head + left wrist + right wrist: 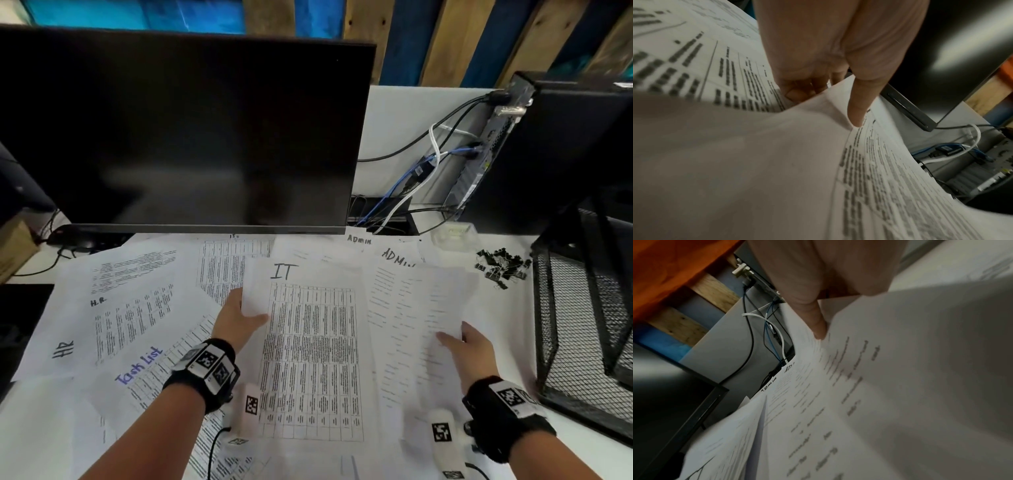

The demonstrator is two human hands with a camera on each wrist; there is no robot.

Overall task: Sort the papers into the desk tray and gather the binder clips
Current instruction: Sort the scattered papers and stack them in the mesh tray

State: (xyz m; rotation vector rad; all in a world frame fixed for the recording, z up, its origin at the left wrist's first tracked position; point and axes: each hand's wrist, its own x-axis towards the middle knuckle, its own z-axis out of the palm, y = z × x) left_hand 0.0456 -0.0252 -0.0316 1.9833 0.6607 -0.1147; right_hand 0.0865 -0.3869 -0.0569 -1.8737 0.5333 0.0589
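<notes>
White printed sheets cover the counter. Left hand pinches the left edge of the IT sheet, thumb on top. Right hand pinches the ADMIN sheet likewise. Binder clips lie piled beside the mesh desk tray, right of the papers.

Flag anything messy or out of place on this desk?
Papers lie fanned and overlapping at odd angles, some running under the monitor. Binder clips sit in a loose scattered heap beside the mesh tray. Each hand holds a sheet: left hand, right hand. No visible damage.
</notes>
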